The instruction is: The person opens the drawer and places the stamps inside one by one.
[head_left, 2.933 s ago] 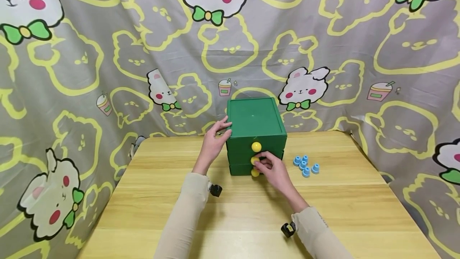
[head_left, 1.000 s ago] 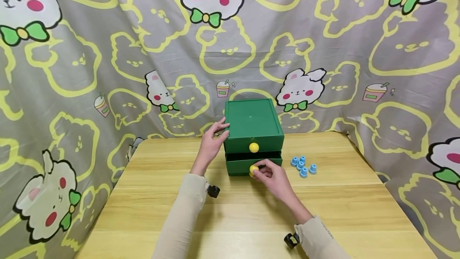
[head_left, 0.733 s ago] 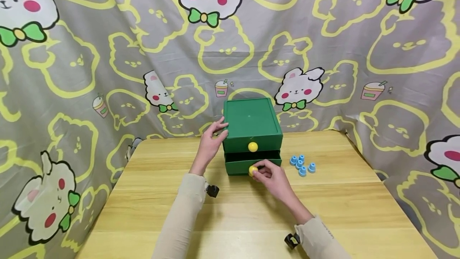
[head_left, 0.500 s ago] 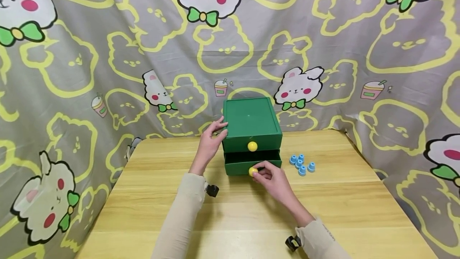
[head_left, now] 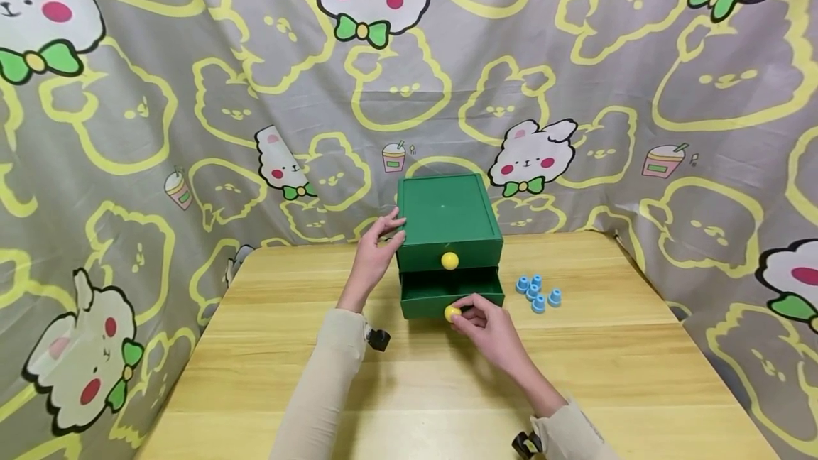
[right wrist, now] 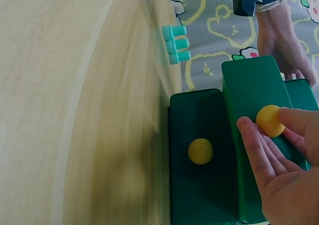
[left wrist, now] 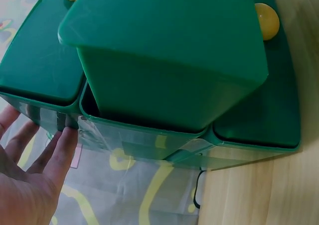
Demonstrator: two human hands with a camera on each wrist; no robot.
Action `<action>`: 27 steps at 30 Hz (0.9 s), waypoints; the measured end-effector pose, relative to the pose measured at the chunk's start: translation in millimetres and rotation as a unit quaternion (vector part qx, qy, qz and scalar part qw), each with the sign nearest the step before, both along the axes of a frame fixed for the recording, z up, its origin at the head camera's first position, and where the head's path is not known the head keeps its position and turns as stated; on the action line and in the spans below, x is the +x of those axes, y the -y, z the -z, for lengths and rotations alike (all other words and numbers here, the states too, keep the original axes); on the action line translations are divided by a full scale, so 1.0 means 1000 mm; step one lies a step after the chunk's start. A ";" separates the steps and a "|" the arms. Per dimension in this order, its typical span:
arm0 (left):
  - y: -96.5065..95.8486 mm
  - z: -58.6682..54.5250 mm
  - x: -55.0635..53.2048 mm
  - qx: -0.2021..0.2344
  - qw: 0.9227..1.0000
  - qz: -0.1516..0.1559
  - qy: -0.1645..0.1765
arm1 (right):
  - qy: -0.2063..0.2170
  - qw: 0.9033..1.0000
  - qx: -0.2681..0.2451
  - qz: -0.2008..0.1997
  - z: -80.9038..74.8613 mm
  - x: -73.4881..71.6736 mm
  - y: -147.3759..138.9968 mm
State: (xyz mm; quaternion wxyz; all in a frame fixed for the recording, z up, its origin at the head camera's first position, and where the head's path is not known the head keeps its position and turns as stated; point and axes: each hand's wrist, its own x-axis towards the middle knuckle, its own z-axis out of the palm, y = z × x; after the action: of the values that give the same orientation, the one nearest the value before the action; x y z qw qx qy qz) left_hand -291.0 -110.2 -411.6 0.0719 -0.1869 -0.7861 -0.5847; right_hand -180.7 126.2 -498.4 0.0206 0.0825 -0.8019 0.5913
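A green drawer cabinet [head_left: 447, 208] with yellow ball knobs stands toward the back of the table. Its middle drawer [head_left: 422, 308] is pulled well out; the part of its inside that shows holds nothing. My right hand [head_left: 491, 329] pinches that drawer's knob [right wrist: 269, 121] between thumb and fingers. My left hand [head_left: 373, 255] rests its fairly straight fingertips against the cabinet's left side, near the top edge. The top drawer [left wrist: 42, 51] and the bottom drawer [right wrist: 202, 115] are pushed in. In the head view the bottom drawer is hidden behind the pulled-out one.
Several small light-blue cap-shaped pieces [head_left: 533, 292] stand in a loose group on the table just right of the cabinet. The wooden table [head_left: 434, 396] ends at a patterned curtain [head_left: 287, 91] behind and at both sides.
My right hand has gone from the closed middle drawer's knob toward me, pulling that drawer out, further still in the last half second. The left hand has kept its place on the cabinet's side.
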 end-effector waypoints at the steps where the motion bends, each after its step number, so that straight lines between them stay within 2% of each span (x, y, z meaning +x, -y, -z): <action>1: -0.001 -0.004 0.003 0.000 1.000 0.001 -0.002 | 0.000 1.000 0.002 0.001 -0.001 0.001 -0.001; 3: -0.002 -0.009 0.007 0.001 1.000 0.002 -0.002 | -0.001 1.000 0.008 0.001 -0.002 0.004 -0.002; 10: 0.002 0.019 -0.014 0.001 1.000 -0.009 -0.016 | -0.005 1.000 0.007 -0.009 -0.001 0.011 -0.002; 19: 0.006 0.021 -0.012 -0.003 1.000 -0.025 -0.018 | 0.007 1.000 0.000 -0.005 0.000 0.018 0.002; 27: 0.003 0.021 -0.014 0.001 1.000 -0.013 -0.022 | -0.003 1.000 -0.002 -0.004 0.002 0.026 0.000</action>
State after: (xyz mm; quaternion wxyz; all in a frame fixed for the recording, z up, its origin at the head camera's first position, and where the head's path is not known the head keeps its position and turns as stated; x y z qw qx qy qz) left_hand -305.1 -113.6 -432.2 0.0969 -0.1889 -0.7862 -0.5804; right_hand -154.6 125.9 -500.5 0.0210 0.0875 -0.8001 0.5931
